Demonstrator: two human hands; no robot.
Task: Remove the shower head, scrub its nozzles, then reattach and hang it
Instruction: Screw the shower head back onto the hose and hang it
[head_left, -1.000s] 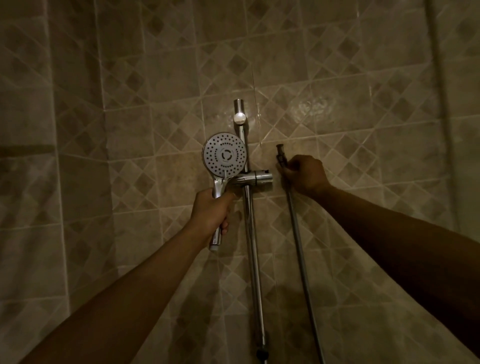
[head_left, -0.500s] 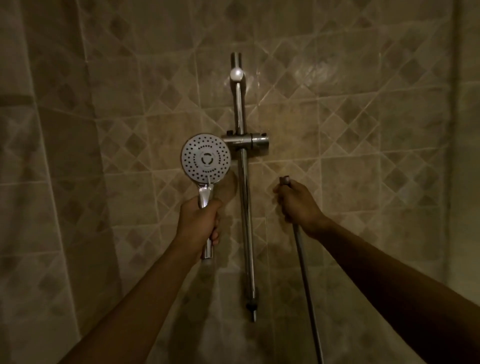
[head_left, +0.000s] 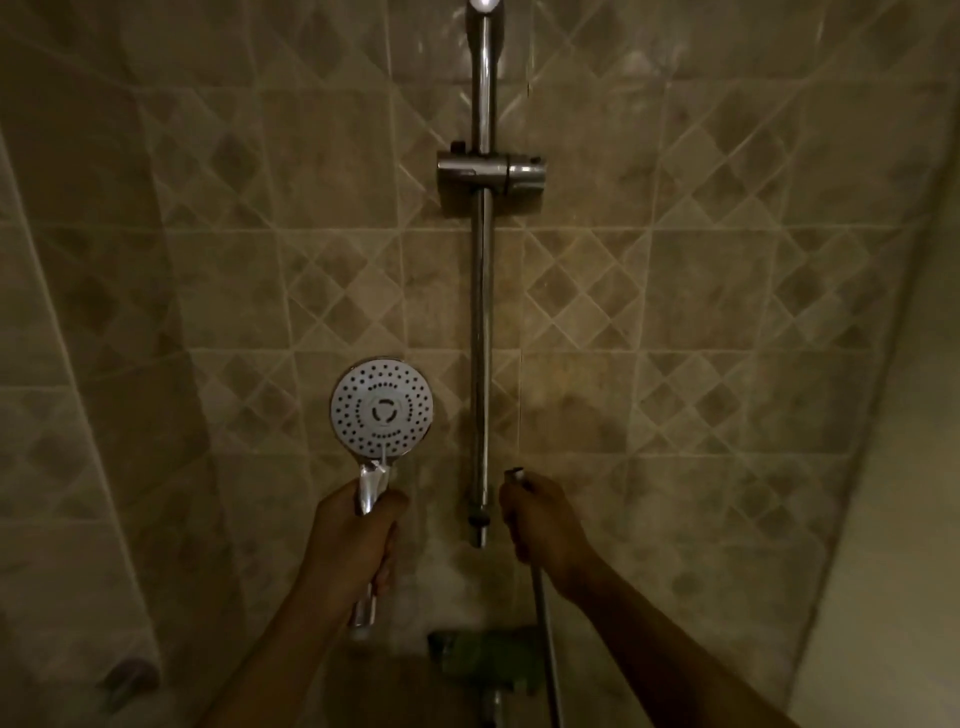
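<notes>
A round chrome shower head (head_left: 383, 406) with a white nozzle face points toward me, left of the vertical rail (head_left: 482, 322). My left hand (head_left: 353, 535) grips its handle, whose threaded end sticks out below my fist. My right hand (head_left: 545, 525) grips the metal hose (head_left: 546, 644) just under its loose end fitting, right of the rail's foot. Head and hose are apart. The chrome holder bracket (head_left: 491, 170) sits high on the rail and carries nothing.
Beige tiled walls surround the rail, with a corner on the left. A greenish tap body (head_left: 480, 657) shows at the bottom centre. A dark round fitting (head_left: 130, 678) sits low on the left wall.
Both hands have come down the rail, carrying the shower head and the hose end from bracket height to the rail's foot. The view has tilted downward too.
</notes>
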